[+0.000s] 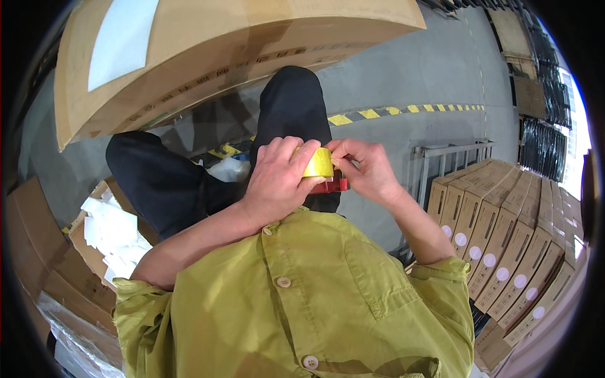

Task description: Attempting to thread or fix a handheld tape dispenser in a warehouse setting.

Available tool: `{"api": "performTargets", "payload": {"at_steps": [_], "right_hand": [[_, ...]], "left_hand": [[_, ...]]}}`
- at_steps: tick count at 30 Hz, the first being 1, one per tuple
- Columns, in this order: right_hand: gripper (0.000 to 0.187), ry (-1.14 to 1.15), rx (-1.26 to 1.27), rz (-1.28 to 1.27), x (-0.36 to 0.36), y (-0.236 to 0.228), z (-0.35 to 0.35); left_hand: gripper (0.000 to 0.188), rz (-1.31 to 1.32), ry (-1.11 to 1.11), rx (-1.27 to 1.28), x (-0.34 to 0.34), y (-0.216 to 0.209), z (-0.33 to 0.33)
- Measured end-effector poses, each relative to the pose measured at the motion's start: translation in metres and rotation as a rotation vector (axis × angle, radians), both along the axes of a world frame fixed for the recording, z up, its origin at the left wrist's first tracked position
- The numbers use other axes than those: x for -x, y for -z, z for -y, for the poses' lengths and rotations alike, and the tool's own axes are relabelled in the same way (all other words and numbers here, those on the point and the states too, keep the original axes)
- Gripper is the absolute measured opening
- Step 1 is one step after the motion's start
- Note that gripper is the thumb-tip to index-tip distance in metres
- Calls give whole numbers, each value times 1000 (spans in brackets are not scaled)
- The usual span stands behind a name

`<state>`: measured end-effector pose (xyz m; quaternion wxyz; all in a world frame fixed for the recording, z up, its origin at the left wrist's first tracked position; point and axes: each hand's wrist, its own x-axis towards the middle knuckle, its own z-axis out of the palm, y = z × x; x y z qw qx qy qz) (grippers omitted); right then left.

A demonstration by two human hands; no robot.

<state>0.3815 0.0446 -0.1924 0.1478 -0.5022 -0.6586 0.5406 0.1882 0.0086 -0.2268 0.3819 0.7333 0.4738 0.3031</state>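
Both hands work at chest height over the lap: the left hand [277,179] is curled round a yellow tape roll [318,164] on its red dispenser [331,184] (steadying it), while the right hand [365,170] pinches the roll's edge, seemingly picking at the tape end.

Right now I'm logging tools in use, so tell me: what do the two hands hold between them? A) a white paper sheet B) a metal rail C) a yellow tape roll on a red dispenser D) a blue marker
C: the left hand wraps the yellow tape roll while the right hand pinches its edge, the red dispenser just under it.
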Motion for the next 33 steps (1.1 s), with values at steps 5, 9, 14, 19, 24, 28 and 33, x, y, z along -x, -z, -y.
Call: {"api": "performTargets", "payload": {"at_steps": [5, 9, 14, 19, 24, 28, 33], "right_hand": [[2, 77, 86, -72, -3, 1, 0], [1, 66, 156, -130, -7, -1, -3], [4, 1, 98, -79, -7, -1, -4], [6, -53, -111, 19, -2, -1, 0], [7, -59, -268, 75, 3, 3, 4], [9, 31, -71, 15, 0, -3, 3], [9, -53, -93, -9, -4, -2, 0]], "left_hand": [[51, 16, -56, 7, 0, 0, 1], [51, 14, -60, 8, 0, 1, 1], [51, 2, -51, 11, -1, 0, 0], [52, 7, -42, 6, 0, 1, 2], [52, -14, -67, 2, 1, 2, 2], [52, 1, -66, 19, 2, 1, 2], [52, -10, -60, 37, 2, 1, 1]]}}
